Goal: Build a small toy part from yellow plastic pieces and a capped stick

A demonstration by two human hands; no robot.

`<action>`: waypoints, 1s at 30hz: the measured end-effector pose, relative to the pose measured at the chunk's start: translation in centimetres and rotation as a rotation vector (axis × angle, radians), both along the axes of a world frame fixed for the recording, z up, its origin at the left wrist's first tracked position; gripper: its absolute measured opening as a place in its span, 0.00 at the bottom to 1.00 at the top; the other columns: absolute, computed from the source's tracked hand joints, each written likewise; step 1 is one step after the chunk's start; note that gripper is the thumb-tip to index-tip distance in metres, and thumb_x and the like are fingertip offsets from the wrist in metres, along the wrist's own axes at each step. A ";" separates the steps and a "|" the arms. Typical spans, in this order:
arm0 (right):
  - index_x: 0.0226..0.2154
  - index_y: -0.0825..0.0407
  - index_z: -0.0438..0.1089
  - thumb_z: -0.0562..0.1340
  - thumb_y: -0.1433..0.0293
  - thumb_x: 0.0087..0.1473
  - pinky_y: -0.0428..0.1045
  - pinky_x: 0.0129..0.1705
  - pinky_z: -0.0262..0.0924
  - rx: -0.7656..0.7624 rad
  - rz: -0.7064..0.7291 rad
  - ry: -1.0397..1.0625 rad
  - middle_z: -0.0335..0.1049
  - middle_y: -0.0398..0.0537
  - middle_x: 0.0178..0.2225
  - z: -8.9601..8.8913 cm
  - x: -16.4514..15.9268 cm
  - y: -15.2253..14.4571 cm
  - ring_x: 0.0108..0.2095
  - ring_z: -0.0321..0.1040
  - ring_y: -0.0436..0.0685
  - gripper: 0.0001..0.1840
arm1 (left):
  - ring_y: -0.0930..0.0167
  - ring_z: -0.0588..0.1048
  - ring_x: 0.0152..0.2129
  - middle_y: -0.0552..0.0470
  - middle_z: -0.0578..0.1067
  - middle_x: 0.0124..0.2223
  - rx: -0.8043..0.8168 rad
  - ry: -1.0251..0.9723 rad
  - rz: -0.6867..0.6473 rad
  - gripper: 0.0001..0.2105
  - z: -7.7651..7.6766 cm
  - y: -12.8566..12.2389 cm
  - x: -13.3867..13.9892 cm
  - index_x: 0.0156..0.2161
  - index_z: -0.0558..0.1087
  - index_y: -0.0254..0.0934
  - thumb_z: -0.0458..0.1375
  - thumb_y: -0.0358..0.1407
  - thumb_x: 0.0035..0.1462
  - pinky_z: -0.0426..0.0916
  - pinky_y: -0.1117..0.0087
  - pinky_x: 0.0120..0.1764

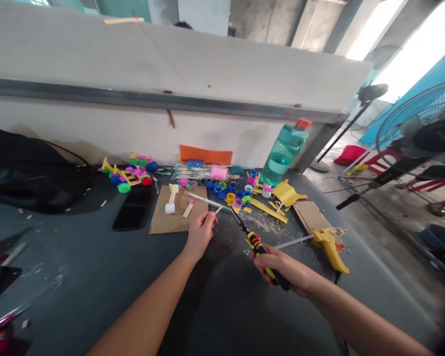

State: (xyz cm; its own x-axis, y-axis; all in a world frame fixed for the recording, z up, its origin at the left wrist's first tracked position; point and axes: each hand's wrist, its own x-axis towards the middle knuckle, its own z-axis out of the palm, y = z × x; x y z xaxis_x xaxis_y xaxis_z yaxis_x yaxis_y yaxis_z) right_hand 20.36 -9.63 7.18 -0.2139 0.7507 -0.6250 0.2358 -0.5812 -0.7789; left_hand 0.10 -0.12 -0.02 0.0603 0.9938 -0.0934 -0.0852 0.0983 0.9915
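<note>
1. Your left hand (pixel 201 233) has its fingertips pressed together on a small pale stick (pixel 218 210), above the table (pixel 107 277), just beside the cardboard (pixel 163 225).
2. This stick looks light and stiff but thin, so it may snap; better to pinch it gently, near the end.
3. Your right hand (pixel 282 265) is wrapped around the black-and-yellow tool (pixel 257 245); it seems heavier, and its thick handle is the proper place to hold.
</note>
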 end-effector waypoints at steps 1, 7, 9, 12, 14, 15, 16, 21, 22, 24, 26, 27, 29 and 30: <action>0.35 0.51 0.60 0.59 0.59 0.44 0.46 0.24 0.53 0.063 0.002 -0.094 0.59 0.39 0.24 0.3 0.3 0.3 0.24 0.59 0.51 0.17 | 0.80 0.56 0.12 0.61 0.57 0.20 -0.012 -0.022 0.007 0.17 0.1 0.0 0.0 0.24 0.65 0.36 0.53 0.48 0.55 0.49 0.78 0.15; 0.42 0.52 0.61 0.61 0.51 0.46 0.54 0.40 0.56 0.361 0.075 -0.839 0.68 0.57 0.42 0.4 0.1 3.4 0.42 0.66 0.66 0.26 | 0.81 0.58 0.12 0.60 0.60 0.21 0.009 -0.055 0.093 0.17 0.7 -0.1 0.2 0.26 0.67 0.35 0.54 0.49 0.54 0.52 0.79 0.13; 0.44 0.54 0.61 0.61 0.52 0.46 0.56 0.41 0.57 0.386 0.138 -0.962 0.68 0.62 0.45 -0.3 -0.9 4.5 0.44 0.67 0.69 0.28 | 0.81 0.58 0.12 0.60 0.60 0.21 0.016 -0.059 0.129 0.17 0.8 -0.1 0.2 0.26 0.66 0.35 0.55 0.48 0.53 0.53 0.79 0.13; 0.46 0.58 0.61 0.62 0.52 0.45 0.59 0.43 0.58 0.463 0.184 -1.092 0.67 0.66 0.45 -1.5 -2.8 5.5 0.45 0.67 0.73 0.32 | 0.81 0.58 0.11 0.61 0.60 0.21 0.022 -0.053 0.135 0.16 0.8 -0.2 0.2 0.26 0.65 0.35 0.54 0.48 0.54 0.53 0.79 0.13; 0.48 0.60 0.61 0.62 0.50 0.45 0.61 0.44 0.58 0.501 0.175 -1.123 0.66 0.69 0.46 -2.1 -4.1 5.8 0.47 0.65 0.75 0.36 | 0.81 0.58 0.11 0.61 0.60 0.20 0.034 -0.032 0.105 0.16 0.7 -0.2 0.1 0.25 0.65 0.36 0.54 0.47 0.54 0.52 0.79 0.13; 0.49 0.62 0.62 0.61 0.48 0.46 0.61 0.45 0.57 0.525 0.176 -1.121 0.66 0.70 0.46 -2.3 -4.5 5.9 0.48 0.64 0.75 0.37 | 0.81 0.58 0.11 0.61 0.60 0.20 0.042 -0.021 0.088 0.16 0.7 -0.2 0.1 0.25 0.65 0.36 0.54 0.47 0.54 0.52 0.79 0.13; 0.49 0.63 0.62 0.59 0.48 0.48 0.60 0.46 0.57 0.556 0.183 -1.113 0.65 0.71 0.47 -2.5 -4.8 5.9 0.48 0.64 0.75 0.38 | 0.81 0.58 0.11 0.61 0.60 0.20 0.049 -0.010 0.075 0.16 0.7 -0.3 0.1 0.25 0.65 0.36 0.54 0.47 0.54 0.52 0.79 0.13; 0.46 0.54 0.70 0.53 0.54 0.59 0.52 0.48 0.56 0.796 0.294 -1.134 0.70 0.58 0.44 -1.7 -0.9 7.3 0.48 0.65 0.63 0.24 | 0.80 0.59 0.11 0.61 0.60 0.20 0.062 0.031 0.054 0.16 0.6 -0.4 0.1 0.25 0.65 0.36 0.53 0.47 0.55 0.52 0.78 0.14; 0.45 0.53 0.71 0.50 0.59 0.62 0.50 0.48 0.56 0.800 0.264 -1.166 0.71 0.56 0.44 -1.3 1.1 8.0 0.47 0.66 0.61 0.20 | 0.80 0.59 0.11 0.60 0.60 0.20 0.064 0.038 0.047 0.16 0.5 -0.3 0.1 0.25 0.65 0.36 0.53 0.47 0.55 0.52 0.78 0.14; 0.43 0.55 0.72 0.48 0.67 0.62 0.51 0.47 0.55 0.754 0.180 -1.261 0.72 0.58 0.42 -0.4 5.9 9.7 0.45 0.66 0.61 0.19 | 0.80 0.59 0.11 0.60 0.60 0.20 0.070 0.050 0.035 0.16 0.4 -0.3 0.1 0.25 0.65 0.36 0.53 0.47 0.55 0.51 0.78 0.14; 0.42 0.57 0.73 0.50 0.72 0.59 0.53 0.46 0.55 0.691 0.095 -1.362 0.72 0.62 0.42 0.2 10.9 11.6 0.45 0.66 0.63 0.18 | 0.80 0.58 0.11 0.60 0.60 0.20 0.074 0.055 0.022 0.15 0.2 -0.2 0.2 0.25 0.65 0.36 0.53 0.46 0.56 0.51 0.78 0.15; 0.42 0.57 0.74 0.52 0.74 0.57 0.53 0.46 0.55 0.662 0.073 -1.391 0.72 0.63 0.42 0.3 13.2 12.5 0.45 0.66 0.63 0.17 | 0.80 0.58 0.12 0.60 0.60 0.20 0.076 0.058 0.018 0.15 0.0 -0.1 0.2 0.25 0.65 0.36 0.53 0.46 0.56 0.51 0.78 0.15; 0.40 0.57 0.75 0.55 0.76 0.52 0.53 0.44 0.56 0.620 0.068 -1.415 0.73 0.62 0.41 0.0 16.9 13.9 0.43 0.67 0.63 0.16 | 0.80 0.58 0.12 0.61 0.60 0.20 0.080 0.067 0.017 0.15 -0.2 -0.1 0.2 0.26 0.65 0.36 0.53 0.46 0.56 0.51 0.78 0.15; 0.39 0.56 0.76 0.57 0.77 0.51 0.53 0.42 0.56 0.612 0.077 -1.412 0.73 0.61 0.41 -0.3 18.1 14.6 0.42 0.67 0.63 0.15 | 0.80 0.58 0.12 0.61 0.60 0.20 0.081 0.074 0.018 0.15 -0.2 0.0 0.2 0.26 0.65 0.36 0.53 0.46 0.56 0.51 0.78 0.15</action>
State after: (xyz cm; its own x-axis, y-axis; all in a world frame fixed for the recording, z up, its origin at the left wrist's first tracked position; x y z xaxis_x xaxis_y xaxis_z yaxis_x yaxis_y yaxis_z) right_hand 38.49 4.93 6.85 0.2184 0.9748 0.0444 0.9759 -0.2182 -0.0092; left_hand 0.32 -0.17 -0.27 0.0382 0.9991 -0.0161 -0.0127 0.0166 0.9998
